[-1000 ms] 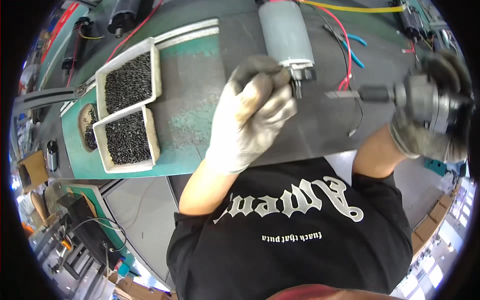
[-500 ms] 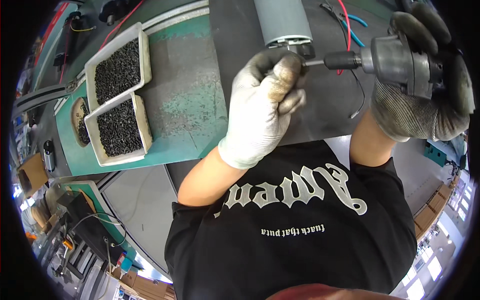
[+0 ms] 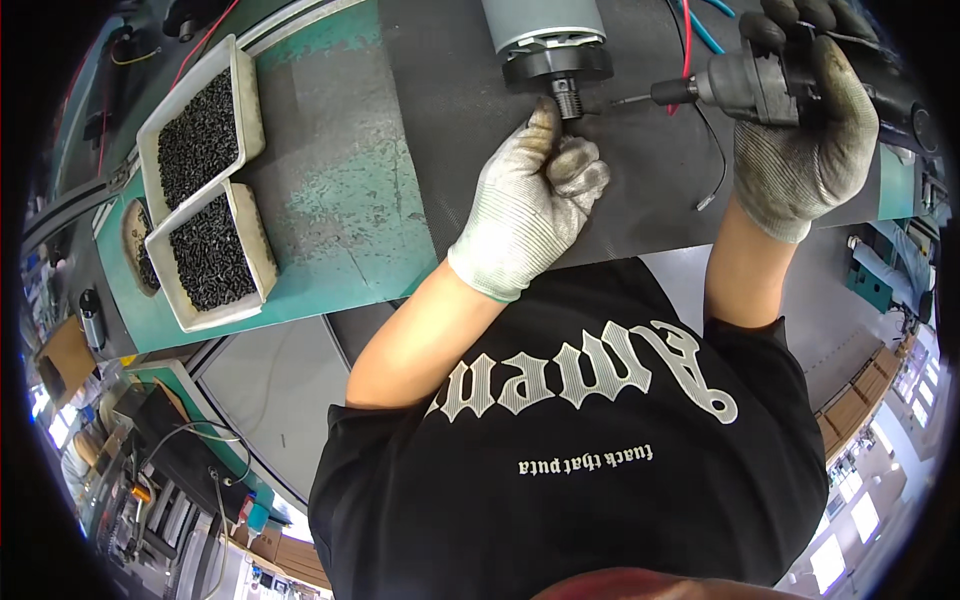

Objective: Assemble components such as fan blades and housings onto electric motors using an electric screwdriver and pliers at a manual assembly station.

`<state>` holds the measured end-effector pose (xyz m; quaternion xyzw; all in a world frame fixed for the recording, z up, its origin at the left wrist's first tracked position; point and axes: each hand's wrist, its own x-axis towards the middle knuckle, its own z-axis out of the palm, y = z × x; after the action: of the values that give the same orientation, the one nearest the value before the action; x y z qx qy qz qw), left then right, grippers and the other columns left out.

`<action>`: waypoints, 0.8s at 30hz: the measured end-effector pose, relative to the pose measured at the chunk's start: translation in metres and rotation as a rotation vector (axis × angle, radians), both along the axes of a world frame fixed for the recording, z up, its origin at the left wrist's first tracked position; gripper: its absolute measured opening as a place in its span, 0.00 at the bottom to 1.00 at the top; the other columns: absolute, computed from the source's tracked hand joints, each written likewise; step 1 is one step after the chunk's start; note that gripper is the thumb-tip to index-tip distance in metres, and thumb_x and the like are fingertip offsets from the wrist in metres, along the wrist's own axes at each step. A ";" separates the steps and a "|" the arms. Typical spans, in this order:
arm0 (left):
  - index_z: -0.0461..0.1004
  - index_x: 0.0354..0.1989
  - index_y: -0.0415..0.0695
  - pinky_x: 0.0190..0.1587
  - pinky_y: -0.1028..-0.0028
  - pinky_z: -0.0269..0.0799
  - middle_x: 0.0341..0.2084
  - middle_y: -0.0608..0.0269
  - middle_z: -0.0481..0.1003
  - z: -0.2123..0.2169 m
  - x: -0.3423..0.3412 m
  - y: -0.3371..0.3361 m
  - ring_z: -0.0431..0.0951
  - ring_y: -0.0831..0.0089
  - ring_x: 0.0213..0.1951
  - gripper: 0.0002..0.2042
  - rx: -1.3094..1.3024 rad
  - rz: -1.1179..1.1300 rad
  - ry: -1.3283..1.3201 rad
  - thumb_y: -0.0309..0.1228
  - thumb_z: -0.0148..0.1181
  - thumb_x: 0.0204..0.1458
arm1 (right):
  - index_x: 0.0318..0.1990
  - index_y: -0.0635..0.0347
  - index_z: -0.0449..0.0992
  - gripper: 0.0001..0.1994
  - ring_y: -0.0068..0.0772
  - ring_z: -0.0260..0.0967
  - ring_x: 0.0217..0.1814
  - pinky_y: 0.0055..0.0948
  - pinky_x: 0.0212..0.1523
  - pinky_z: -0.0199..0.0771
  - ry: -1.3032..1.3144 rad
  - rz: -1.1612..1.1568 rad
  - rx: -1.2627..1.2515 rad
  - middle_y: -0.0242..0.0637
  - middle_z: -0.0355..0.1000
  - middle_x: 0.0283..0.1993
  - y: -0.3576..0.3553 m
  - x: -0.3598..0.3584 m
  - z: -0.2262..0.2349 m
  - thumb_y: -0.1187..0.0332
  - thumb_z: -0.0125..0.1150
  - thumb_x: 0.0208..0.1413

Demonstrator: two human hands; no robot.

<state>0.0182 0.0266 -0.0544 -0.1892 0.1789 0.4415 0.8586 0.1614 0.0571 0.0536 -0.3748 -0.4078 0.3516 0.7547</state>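
Head view, left hand: the left hand [image 3: 530, 205] in a grey-white knitted glove is curling its fingers narrow, and the thumb is touching the threaded metal shaft [image 3: 568, 98].
Head view, motor: the grey cylindrical motor with a black end cap [image 3: 548, 35] is lying on the dark rubber mat [image 3: 460, 150], at the top middle (its shaft is pointing toward the person).
Head view, right hand: the right hand [image 3: 800, 130] in a dark grey glove is gripping the black electric screwdriver [image 3: 745, 82], whose thin bit is pointing left, near the shaft.
Head view, left side: two white rectangular trays of small black screws [image 3: 205, 190] are sitting on the green worn bench surface [image 3: 350, 210], well apart from both hands.
Head view, wires: red, blue and black wires [image 3: 700, 120] are lying under the screwdriver.
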 end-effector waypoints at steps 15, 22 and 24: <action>0.67 0.45 0.36 0.34 0.77 0.73 0.31 0.62 0.74 0.018 0.005 0.002 0.75 0.79 0.33 0.09 0.393 -0.184 1.031 0.28 0.53 0.62 | 0.60 0.59 0.61 0.22 0.32 0.69 0.51 0.29 0.47 0.76 -0.137 -0.037 -0.061 0.36 0.69 0.50 0.000 -0.014 -0.005 0.72 0.56 0.59; 0.66 0.49 0.38 0.39 0.75 0.74 0.36 0.63 0.74 0.014 -0.003 0.006 0.75 0.75 0.35 0.09 0.306 -0.065 0.503 0.24 0.52 0.61 | 0.60 0.59 0.61 0.21 0.33 0.69 0.49 0.29 0.44 0.76 -0.097 -0.062 -0.080 0.36 0.69 0.49 0.001 -0.020 -0.005 0.73 0.55 0.59; 0.65 0.49 0.37 0.39 0.75 0.75 0.37 0.61 0.75 0.012 -0.003 0.005 0.76 0.73 0.35 0.10 0.294 -0.049 0.531 0.23 0.53 0.60 | 0.59 0.59 0.61 0.21 0.34 0.70 0.48 0.29 0.43 0.76 -0.091 -0.067 -0.098 0.36 0.69 0.48 0.002 -0.024 -0.007 0.73 0.55 0.59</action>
<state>0.0153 0.0320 -0.0423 0.0635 0.3357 0.4759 0.8104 0.1377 0.0588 0.0470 -0.4404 -0.4110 0.3284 0.7275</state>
